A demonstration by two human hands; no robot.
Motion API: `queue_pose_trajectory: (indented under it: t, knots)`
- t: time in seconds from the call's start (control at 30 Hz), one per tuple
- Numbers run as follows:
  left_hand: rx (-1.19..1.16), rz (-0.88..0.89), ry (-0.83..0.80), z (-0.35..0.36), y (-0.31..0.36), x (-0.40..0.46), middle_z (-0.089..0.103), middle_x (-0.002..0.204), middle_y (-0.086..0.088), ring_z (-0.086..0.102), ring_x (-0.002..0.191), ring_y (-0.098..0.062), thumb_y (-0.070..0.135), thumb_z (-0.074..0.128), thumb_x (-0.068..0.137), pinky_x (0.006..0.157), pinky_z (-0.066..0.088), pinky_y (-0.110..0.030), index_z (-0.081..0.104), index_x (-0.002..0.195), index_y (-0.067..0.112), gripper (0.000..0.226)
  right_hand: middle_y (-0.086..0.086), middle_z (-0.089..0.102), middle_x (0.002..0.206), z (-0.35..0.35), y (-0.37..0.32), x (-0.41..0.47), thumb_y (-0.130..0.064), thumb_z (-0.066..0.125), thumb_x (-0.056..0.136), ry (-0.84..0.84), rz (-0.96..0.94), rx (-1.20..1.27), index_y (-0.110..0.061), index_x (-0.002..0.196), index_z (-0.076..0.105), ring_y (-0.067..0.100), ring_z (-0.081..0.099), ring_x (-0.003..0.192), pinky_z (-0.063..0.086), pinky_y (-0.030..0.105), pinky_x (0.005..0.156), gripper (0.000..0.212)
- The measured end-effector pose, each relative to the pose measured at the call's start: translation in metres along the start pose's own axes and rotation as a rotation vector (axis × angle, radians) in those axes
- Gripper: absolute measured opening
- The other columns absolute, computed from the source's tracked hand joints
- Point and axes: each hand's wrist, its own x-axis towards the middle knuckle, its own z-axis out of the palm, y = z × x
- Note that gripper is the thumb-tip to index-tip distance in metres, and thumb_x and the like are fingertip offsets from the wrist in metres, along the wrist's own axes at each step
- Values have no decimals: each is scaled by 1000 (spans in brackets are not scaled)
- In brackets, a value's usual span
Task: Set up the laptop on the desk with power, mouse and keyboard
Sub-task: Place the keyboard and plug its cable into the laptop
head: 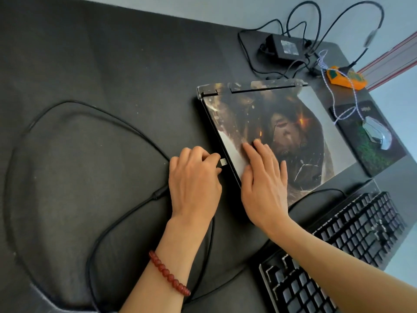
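Head view: left hand (194, 181) pinches a silver USB plug (223, 162) at the closed picture-skinned laptop's (293, 132) side; right hand (264, 179) lies flat-fingered on its lid.

laptop (277, 136): shut, printed lid, flat | USB plug (223, 162): at its left edge | keyboard (334, 251): black, near-right | mouse (376, 133): silver, on pad | power brick (285, 47): far
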Motion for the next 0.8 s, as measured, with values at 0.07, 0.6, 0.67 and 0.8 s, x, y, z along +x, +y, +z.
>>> queue_pose_trajectory:
  t: [0.07, 0.6, 0.67, 0.8]
  knots:
    - [13, 9, 5, 0, 0, -1, 64, 80, -6, 58, 76, -27, 8, 74, 72, 68, 41, -38, 71, 90, 11, 18, -18, 2, 153, 0, 3, 0, -35, 12, 91, -94, -17, -51, -36, 144, 13, 2, -8, 141, -10, 39, 115, 53]
    - [90, -76, -137, -9, -8, 21, 53, 105, -3, 49, 95, -23, 16, 55, 87, 81, 31, -34, 54, 122, 18, 35, -15, 7, 154, 0, 1, 2, -46, -2, 85, -105, 25, -105, -37, 143, 13, 3, -6, 141, -10, 38, 115, 61]
    - [-1, -84, -200, -5, -4, 32, 48, 114, -3, 45, 103, -21, 20, 45, 93, 86, 31, -31, 44, 132, 17, 39, -14, 7, 154, 1, 1, 2, -46, -2, 84, -105, 25, -111, -37, 143, 13, 3, -6, 141, -9, 39, 116, 61]
    - [-203, -186, -312, -4, -2, 44, 45, 125, -4, 42, 117, -22, 19, 40, 95, 94, 33, -32, 43, 132, 13, 38, -13, 8, 155, 2, 1, 1, -46, -2, 85, -90, 23, -120, -36, 143, 14, 4, -5, 142, -6, 41, 117, 62]
